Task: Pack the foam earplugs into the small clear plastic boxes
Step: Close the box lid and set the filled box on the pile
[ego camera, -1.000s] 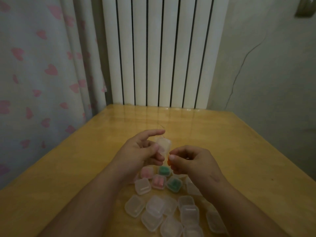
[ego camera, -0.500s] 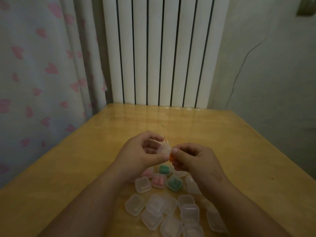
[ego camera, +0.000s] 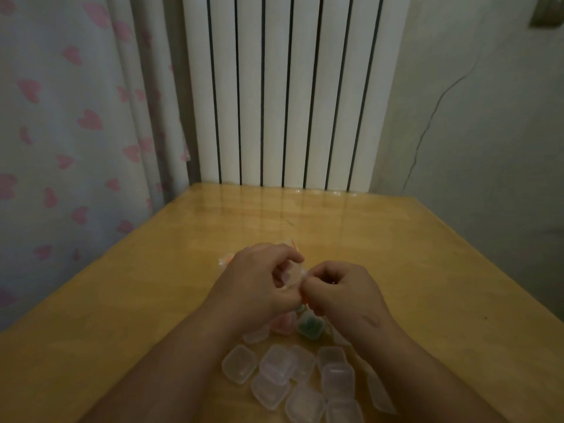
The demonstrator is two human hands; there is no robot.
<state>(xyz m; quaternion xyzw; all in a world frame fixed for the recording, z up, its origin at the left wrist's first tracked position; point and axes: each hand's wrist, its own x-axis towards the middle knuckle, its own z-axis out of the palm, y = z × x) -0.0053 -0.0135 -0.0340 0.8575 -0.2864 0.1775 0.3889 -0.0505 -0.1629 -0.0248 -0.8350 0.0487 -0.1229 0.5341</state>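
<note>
Earplugs are what we are packing, and one orange earplug point(ego camera: 305, 299) shows only as a sliver at the tips of our right hand point(ego camera: 345, 293), whose thumb and fingers curl in and pinch it. Just left of that hand, touching its fingertips, our left hand point(ego camera: 259, 282) grips a small clear box point(ego camera: 293, 274) above the desk point(ego camera: 152, 315), fingers wrapped round it. The plug sits right beside the box, so we judge the coming push runs leftward from the right hand, the nearer one. Its long axis is hidden, and we cannot tell which way the box opens. Below both wrists lie a pink-filled box point(ego camera: 285, 324), a green-filled box point(ego camera: 309, 324) and a cluster of empty boxes point(ego camera: 276, 366).
</note>
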